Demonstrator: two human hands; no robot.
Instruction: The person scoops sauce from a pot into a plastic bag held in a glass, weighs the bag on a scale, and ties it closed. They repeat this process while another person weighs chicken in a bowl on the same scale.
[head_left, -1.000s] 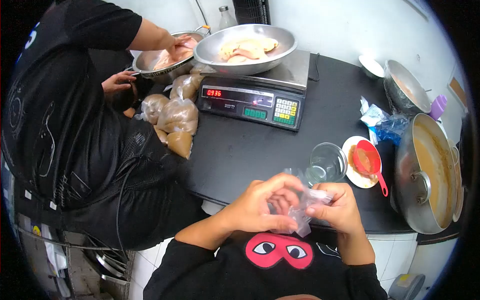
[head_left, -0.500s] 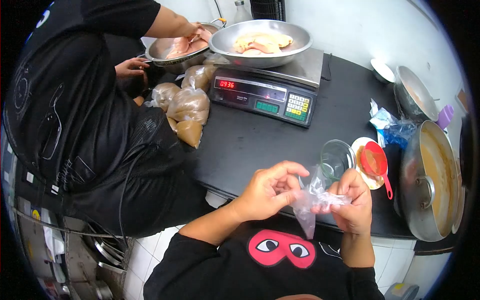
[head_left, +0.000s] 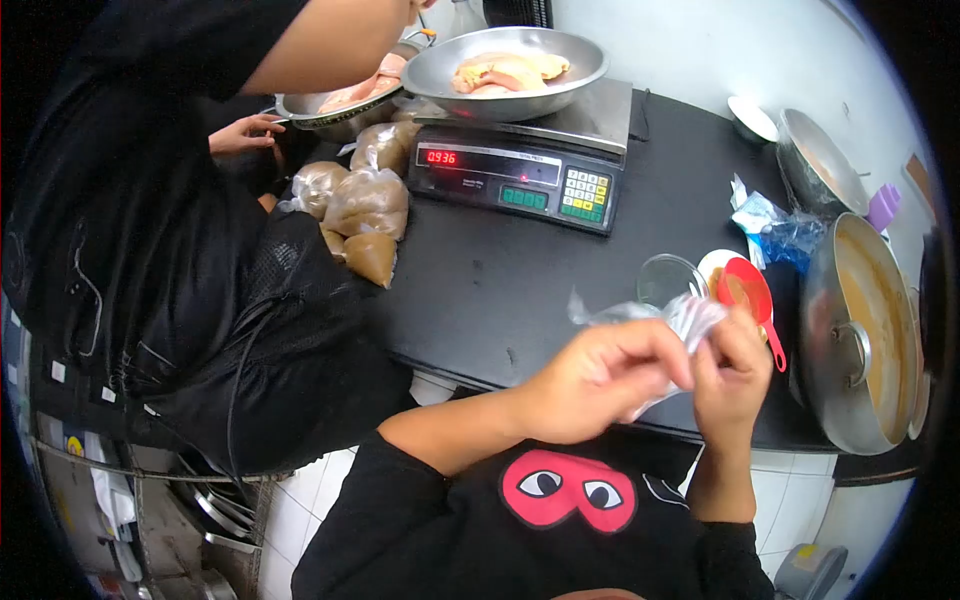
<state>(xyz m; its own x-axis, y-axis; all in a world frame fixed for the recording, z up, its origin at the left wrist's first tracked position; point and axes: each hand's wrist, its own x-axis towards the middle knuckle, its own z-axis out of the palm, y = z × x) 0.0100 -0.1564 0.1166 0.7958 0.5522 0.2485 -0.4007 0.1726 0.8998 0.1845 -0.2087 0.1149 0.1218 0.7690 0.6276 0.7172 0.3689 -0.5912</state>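
Black surface (head_left: 480, 290) behind, a person's right hand (head_left: 735, 372) pinches a bunched clear plastic bag (head_left: 690, 317) just to its left, long axis pointing past the curled left hand (head_left: 595, 385), whose grip cannot be told.

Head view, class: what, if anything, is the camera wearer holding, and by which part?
A thin, clear, crumpled plastic bag, held at its bunched part between the left hand and right hand; whether that is its mouth or base cannot be told.
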